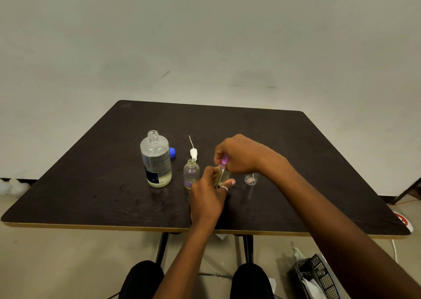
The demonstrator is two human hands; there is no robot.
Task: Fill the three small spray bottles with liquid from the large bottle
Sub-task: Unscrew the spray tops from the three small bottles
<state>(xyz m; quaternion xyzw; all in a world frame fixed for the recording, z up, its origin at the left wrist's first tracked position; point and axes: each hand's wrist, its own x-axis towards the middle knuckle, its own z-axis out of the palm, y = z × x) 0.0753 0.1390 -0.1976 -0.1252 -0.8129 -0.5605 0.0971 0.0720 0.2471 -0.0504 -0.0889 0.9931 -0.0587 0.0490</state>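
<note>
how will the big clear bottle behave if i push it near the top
The large bottle is tall for its base, so a high push would probably tip it rather than slide it. Its neck is open, with the blue cap on the table beside it, so it would likely spill its liquid.

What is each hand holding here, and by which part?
One small spray bottle: the left hand grips its body, the right hand pinches its purple spray top.

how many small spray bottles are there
3. One open small bottle stands right of the large bottle; the held small bottle is in the left hand, the right hand on its purple sprayer; a third small bottle stands by the right wrist, partly hidden.
</note>
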